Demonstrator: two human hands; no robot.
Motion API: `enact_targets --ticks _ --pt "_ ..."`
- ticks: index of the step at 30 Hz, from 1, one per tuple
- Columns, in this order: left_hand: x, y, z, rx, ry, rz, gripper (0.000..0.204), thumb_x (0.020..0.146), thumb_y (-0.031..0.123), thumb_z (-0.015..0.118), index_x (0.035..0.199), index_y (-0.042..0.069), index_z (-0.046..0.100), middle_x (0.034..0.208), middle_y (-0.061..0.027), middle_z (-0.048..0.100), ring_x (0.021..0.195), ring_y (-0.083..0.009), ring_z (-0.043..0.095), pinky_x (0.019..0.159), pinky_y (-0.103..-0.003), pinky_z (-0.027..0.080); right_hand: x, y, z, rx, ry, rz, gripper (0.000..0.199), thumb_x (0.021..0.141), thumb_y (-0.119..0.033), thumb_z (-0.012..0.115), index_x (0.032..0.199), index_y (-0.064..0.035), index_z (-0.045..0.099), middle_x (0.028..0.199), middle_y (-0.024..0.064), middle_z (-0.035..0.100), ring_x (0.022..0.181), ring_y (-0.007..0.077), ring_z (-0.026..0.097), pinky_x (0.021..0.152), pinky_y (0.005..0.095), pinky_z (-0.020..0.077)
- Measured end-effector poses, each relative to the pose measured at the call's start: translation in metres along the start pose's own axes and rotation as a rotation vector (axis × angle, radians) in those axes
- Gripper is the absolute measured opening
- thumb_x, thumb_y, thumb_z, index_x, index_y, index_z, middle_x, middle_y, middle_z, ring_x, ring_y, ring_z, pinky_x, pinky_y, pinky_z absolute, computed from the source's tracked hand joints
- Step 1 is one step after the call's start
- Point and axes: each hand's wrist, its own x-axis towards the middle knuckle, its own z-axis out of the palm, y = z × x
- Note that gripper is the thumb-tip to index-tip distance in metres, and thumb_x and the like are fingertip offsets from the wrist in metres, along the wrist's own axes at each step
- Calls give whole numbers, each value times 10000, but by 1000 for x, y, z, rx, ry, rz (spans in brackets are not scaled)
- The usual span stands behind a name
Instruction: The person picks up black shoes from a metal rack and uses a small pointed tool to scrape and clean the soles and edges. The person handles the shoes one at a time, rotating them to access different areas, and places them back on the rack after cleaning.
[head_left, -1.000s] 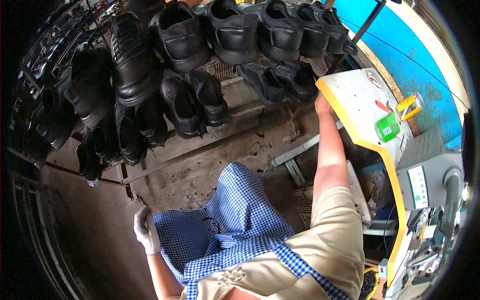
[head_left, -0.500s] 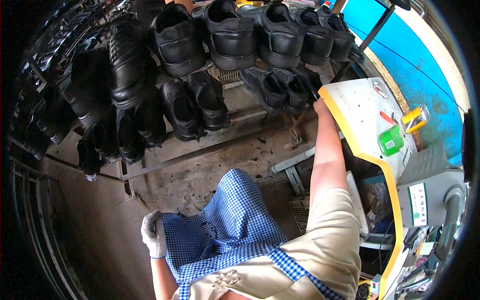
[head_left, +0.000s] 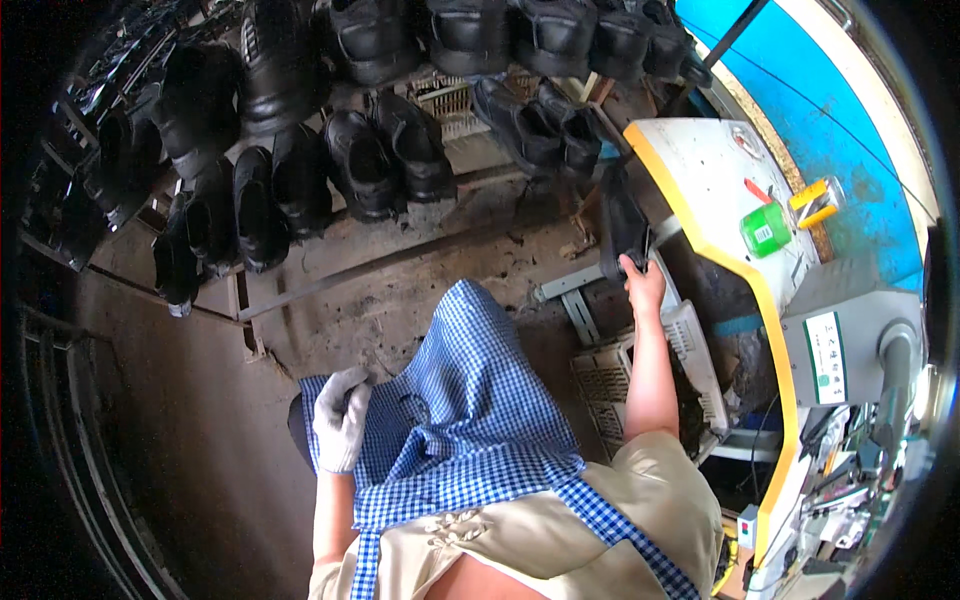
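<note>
My bare right hand [head_left: 645, 284] grips one end of a black shoe [head_left: 624, 222], which hangs between the shoe rack and the white table. The shoe looks dark and tilted, its far end beside the table's corner. My left hand [head_left: 343, 415], in a white-grey glove, is over my blue checked apron [head_left: 482, 385] with its fingers loosely curled and nothing seen in them. Black shoes stand in two rows on the rack; a pair [head_left: 385, 155] and another shoe [head_left: 520, 125] sit on its lower bar.
At the right is a white table with a yellow edge [head_left: 745, 265], holding a green can [head_left: 766, 230] and a yellow container [head_left: 817, 203]. A grey machine [head_left: 862, 350] stands beyond. Plastic crates [head_left: 690, 345] lie below the table, near a metal bar [head_left: 575, 285]. The rack's rail [head_left: 370, 268] crosses ahead.
My right hand has drawn back from the lower row of the rack toward me, bringing a black shoe. My left hand has risen a little and moved right over the apron.
</note>
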Motion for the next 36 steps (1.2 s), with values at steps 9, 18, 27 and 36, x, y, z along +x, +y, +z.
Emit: enact_targets --ticks 9,18,27,36 --pt "23 15 32 -484 -260 -266 617 926 253 673 1429 -12 432 1264 -144 625 1176 -260 596 1024 -370 456 -206 -110 -43 153 -459 -102 344 836 -241 802 730 -60 530 503 33 562 406 96 535 385 275 382" --pt "48 35 0 -571 421 14 739 819 246 790 1432 62 422 1287 -119 576 1137 -224 576 990 -337 477 -287 -126 16 -169 -740 -1337 242 840 -353 755 857 -137 646 478 77 551 439 258 610 421 380 467" --pt "1 59 -30 -447 175 284 704 728 173 838 1339 13 527 1269 -99 598 1193 -212 560 1071 -348 418 -269 -169 12 326 -1218 -936 107 793 -65 796 876 -31 739 780 98 730 657 157 694 567 277 537" --pt "-14 74 -37 -371 -284 178 748 654 237 907 1286 1 585 1182 -121 670 1102 -209 632 1004 -346 481 -261 -290 9 376 -855 -1544 357 659 13 792 1002 -67 734 843 50 672 653 181 684 537 280 536"
